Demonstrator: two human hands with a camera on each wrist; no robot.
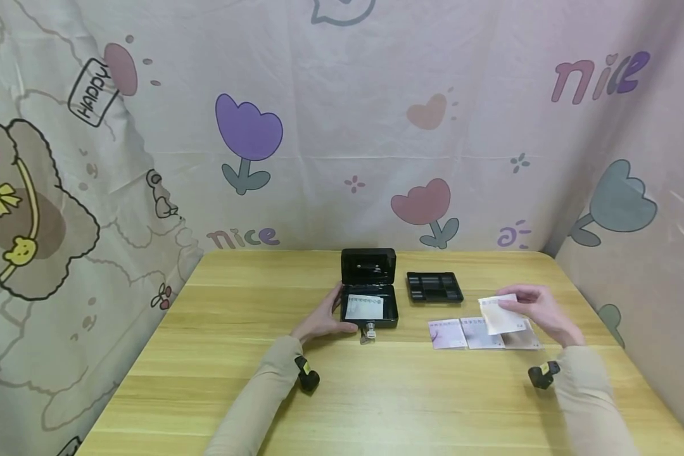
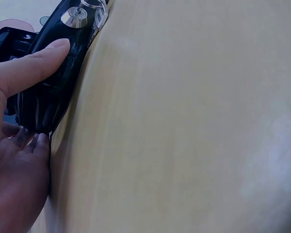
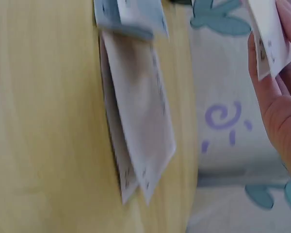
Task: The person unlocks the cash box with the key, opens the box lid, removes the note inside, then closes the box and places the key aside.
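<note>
A small black cash box (image 1: 389, 315) stands with its lid raised, a key ring (image 1: 368, 335) at the lock on its front. Inside lies a pale green banknote (image 1: 365, 308). My left hand (image 1: 322, 318) grips the box's left front corner, thumb (image 2: 48, 58) across the front and fingers at the side. My right hand (image 1: 538, 309) pinches a yellowish-white banknote (image 1: 500, 318) above the table; two layers show in the right wrist view. Below it lies a brownish banknote (image 1: 527, 341), with a bluish banknote (image 1: 481, 335) and a purplish banknote (image 1: 447, 335) to its left.
A black compartment tray (image 1: 435, 296) sits right of the cash box. The wooden table (image 1: 410, 399) runs back to a patterned cloth backdrop (image 1: 330, 190), which also hangs at both sides.
</note>
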